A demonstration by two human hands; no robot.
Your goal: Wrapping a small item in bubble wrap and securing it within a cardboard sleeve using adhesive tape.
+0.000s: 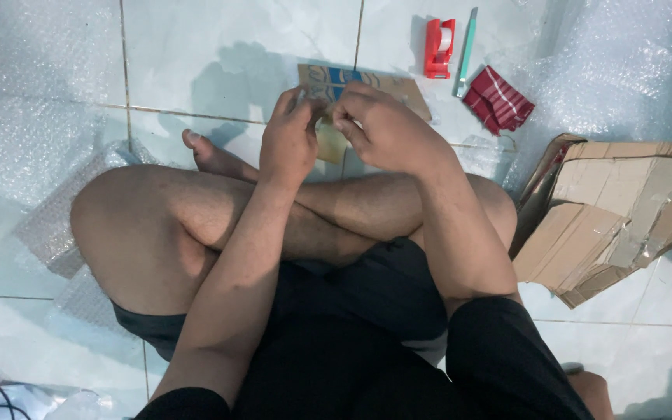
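In the upper middle of the frame, the left hand (289, 144) and right hand (383, 128) are pinching a small tan piece (330, 144) — fingers narrow, its long axis unclear — over the cardboard (398, 89).

Home packing spot: tiled floor (219, 47), bubble wrap (33, 93), cardboard (616, 210).

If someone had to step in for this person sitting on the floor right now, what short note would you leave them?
Left hand: fingers pinched on a small tan piece, held above the crossed legs.
Right hand: fingers pinched on the same piece from the other side.
Under the hands: a flat cardboard piece on the tiled floor.
Beyond it: red tape dispenser, green cutter, folded red cloth.
To the right: flattened cardboard box. Bubble wrap on the left.
Done: cannot tell; no wrapped or taped item shows.
Left: cannot tell from this view.
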